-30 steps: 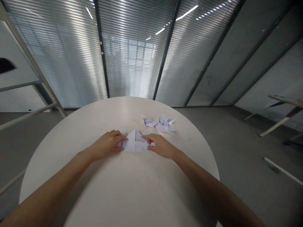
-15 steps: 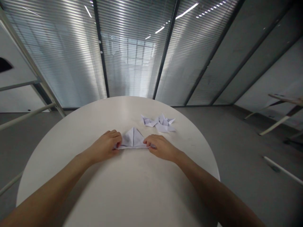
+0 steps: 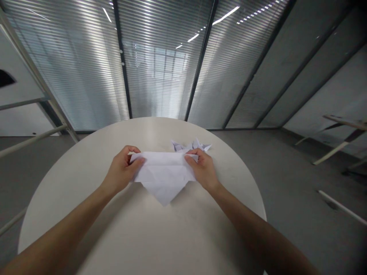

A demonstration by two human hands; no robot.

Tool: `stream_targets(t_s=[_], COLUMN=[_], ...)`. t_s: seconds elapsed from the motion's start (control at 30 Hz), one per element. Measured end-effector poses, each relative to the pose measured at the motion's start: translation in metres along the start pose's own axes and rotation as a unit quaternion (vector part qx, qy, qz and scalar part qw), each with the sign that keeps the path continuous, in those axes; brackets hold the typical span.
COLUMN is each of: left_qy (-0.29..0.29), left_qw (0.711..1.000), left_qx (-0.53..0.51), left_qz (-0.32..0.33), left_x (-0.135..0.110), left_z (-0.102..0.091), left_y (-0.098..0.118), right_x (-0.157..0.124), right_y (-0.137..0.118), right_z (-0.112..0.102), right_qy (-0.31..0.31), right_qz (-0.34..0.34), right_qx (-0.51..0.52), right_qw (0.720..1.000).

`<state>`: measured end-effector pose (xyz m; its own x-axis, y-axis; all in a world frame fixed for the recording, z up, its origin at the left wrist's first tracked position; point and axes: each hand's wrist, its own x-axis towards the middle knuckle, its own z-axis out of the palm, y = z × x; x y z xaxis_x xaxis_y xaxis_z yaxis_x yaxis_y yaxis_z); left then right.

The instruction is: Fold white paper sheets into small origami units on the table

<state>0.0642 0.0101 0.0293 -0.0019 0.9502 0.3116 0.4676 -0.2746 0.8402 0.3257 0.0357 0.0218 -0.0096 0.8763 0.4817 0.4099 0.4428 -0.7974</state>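
Observation:
A folded white paper (image 3: 164, 175) is held up above the round white table (image 3: 149, 233), its point hanging down toward me. My left hand (image 3: 122, 170) pinches its upper left corner, thumb in front and fingers curled behind. At the upper right corner my right hand (image 3: 202, 168) grips it the same way. Both hands are closed on the paper. Behind it, a small heap of folded white paper pieces (image 3: 192, 146) lies on the table, partly hidden by the held paper and my right hand.
Glass walls with horizontal blinds (image 3: 160, 65) stand behind the table. A white metal frame (image 3: 34, 103) slants at the left. On the grey floor at the right lie table legs (image 3: 338, 145) and a white rod (image 3: 341, 206).
The paper lay flat on the table as a small triangle under my fingertips. Both hands have lifted and flipped it, so its point now hangs down toward me.

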Motion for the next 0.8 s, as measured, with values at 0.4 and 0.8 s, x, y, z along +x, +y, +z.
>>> stream_targets(t_s=[0.4,0.8], left_qy=[-0.249,-0.304], left_qw=[0.820,0.796], left_qx=[0.367,0.394], left_qz=[0.362,0.343], left_x=[-0.014,-0.018], left_z=[0.026,0.025], left_y=[-0.004,0.012], right_x=[-0.018,-0.021], right_y=[0.009,-0.016], right_z=[0.020,0.008], right_qy=[-0.163,-0.398], right_qz=[-0.106,-0.252], right_qx=[-0.434,-0.275], right_qw=[0.880,0.838])
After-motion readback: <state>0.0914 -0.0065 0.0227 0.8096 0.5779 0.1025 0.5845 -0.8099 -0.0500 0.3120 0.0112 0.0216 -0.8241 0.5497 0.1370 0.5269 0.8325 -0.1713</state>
